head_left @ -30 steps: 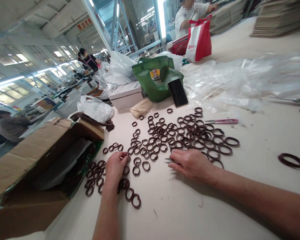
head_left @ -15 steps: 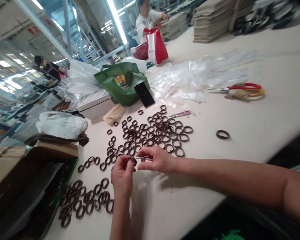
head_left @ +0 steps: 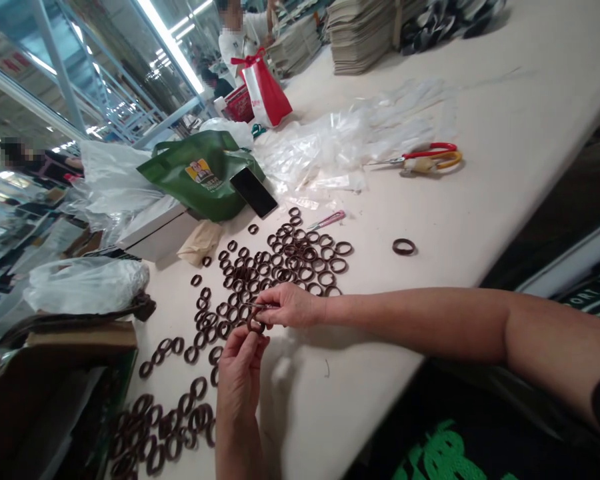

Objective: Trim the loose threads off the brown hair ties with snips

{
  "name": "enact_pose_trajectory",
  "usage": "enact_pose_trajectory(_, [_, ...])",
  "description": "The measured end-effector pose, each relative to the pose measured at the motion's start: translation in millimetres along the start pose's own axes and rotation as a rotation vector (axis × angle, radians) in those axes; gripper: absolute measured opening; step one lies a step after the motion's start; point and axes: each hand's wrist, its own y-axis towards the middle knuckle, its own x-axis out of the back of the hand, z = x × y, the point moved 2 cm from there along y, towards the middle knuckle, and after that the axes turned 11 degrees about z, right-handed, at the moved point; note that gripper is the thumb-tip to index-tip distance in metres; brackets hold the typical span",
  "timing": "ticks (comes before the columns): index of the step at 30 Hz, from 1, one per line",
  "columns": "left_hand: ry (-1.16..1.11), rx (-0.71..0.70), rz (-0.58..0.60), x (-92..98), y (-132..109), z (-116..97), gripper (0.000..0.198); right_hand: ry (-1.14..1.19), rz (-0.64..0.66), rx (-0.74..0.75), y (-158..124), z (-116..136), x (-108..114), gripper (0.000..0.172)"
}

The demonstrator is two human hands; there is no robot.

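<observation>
Over a pale table (head_left: 365, 393) (bright workshop (head_left: 97, 80) behind), left fingers (head_left: 234, 345) pinch a brown ring (head_left: 255, 327), right fingers (head_left: 274, 295) apparently grip snips (head_left: 263, 306).

rings (head_left: 243, 273) dozens | snips (head_left: 331, 218) 2 | phone (head_left: 254, 192) 1 | green bag (head_left: 211, 200) 1

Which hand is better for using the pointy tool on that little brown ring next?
Probably the right hand: it holds the pointed tool, with the tip close to the brown ring. The left hand is pinching that ring, so it seems better placed to steady it.
</observation>
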Motion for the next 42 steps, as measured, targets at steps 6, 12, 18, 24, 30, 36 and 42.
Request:
enact_pose_trajectory(6, [-0.048,0.081,-0.057,1.0,-1,-2,0.045,0.023,0.038,-0.015,-1,6,2,0.012])
enact_pose_trajectory(12, [-0.175,0.024,-0.151,11.4,-1,-5,0.045,-0.385,-0.067,0.026,-4,20,17,0.029])
enact_pose_trajectory(18, [-0.332,0.042,-0.210,19.2,-1,-3,0.043,-0.984,-0.119,0.109,-7,21,12,0.032])
enact_pose_trajectory(24, [-0.378,0.044,-0.239,15.7,-1,-5,0.006,-1.177,-0.044,0.188,-8,17,3,0.034])
enact_pose_trajectory(30, [-0.432,0.118,-0.289,5.4,-3,-10,0.030,-1.239,-0.048,0.248,-9,15,2,0.036])
enact_pose_trajectory(36, [-0.434,0.142,-0.239,4.8,-3,-5,0.021,-1.247,-0.049,0.263,-10,14,0,0.034])
enact_pose_trajectory(42, [-0.299,0.047,-0.113,11.1,0,5,0.033,-1.249,0.003,0.253,-11,15,-2,0.033])
